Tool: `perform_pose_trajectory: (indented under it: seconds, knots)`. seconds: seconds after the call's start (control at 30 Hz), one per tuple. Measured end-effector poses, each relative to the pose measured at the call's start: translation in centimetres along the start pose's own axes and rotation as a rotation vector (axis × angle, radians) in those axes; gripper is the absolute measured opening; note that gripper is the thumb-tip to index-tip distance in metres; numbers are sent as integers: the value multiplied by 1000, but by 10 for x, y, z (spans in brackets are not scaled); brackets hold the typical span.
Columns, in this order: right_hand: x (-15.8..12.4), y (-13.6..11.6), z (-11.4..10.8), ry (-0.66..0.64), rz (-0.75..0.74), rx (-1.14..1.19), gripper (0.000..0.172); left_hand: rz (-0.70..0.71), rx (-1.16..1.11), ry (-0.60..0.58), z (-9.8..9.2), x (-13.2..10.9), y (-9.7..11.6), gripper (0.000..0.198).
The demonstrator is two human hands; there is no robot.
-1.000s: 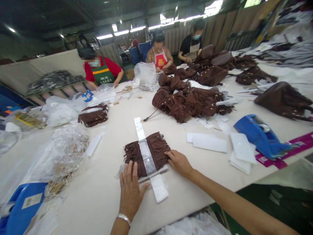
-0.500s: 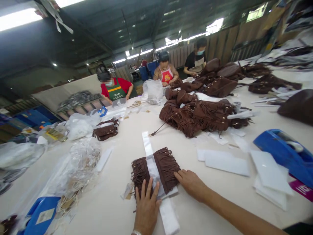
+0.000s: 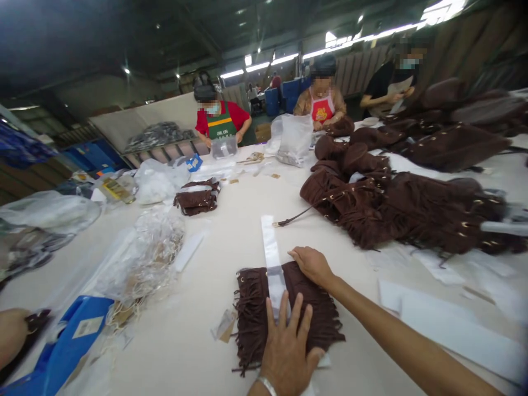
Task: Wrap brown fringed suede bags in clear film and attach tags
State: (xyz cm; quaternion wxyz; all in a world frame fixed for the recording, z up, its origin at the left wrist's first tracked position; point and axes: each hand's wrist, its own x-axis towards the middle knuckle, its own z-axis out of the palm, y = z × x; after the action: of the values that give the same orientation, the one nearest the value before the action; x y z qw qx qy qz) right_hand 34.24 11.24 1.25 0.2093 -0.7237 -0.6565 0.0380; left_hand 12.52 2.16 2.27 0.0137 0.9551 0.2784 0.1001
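Left hand [image 3: 287,352] inward (bag [image 3: 320,309] beneath)

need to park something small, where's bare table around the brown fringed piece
Bare table shows left of the piece, toward the blue dispenser, apart from a scrap near the fringe. Another patch lies farther off, between the small bundle and the bag pile. Crowded: crumpled plastic at left, bag pile and white sheets at right.

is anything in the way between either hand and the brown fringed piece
Partly: a pale strip crosses the middle of the brown fringed piece and runs under some of the left hand's fingers. Nothing visible stands between the right hand and the piece's far edge.
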Motion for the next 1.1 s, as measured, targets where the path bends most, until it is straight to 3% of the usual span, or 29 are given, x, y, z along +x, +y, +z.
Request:
perform_pose_trajectory:
  seconds: [0.17, 0.33, 0.43, 0.53, 0.7, 0.93, 1.03, 1.1]
  knots:
    - [12, 15, 18, -23, 53, -8, 46, -11, -53, -46, 7, -6, -7, 82]
    - [11, 15, 18, 39, -9, 84, 43, 5, -70, -48, 7, -1, -11, 78]
    - [10, 16, 21, 22, 76, 116, 41, 3, -72, -48, 7, -1, -12, 78]
    - [13, 20, 28, -27, 135, 31, 42, -2, -85, -56, 6, 0, -13, 78]
    - [16, 20, 36, -16, 34, -178, 45, -23, -136, -70, -3, 1, -12, 78]
    - [16, 3, 14, -40, -22, -316, 42, -79, -214, 1, -19, -8, -7, 69]
    - [10, -18, -3, 33, -107, -268, 38, -113, -233, 90, -25, -19, -19, 65]
    - [-1, -34, -8, 82, -152, -216, 37, -218, -212, 178, -26, -24, -33, 60]
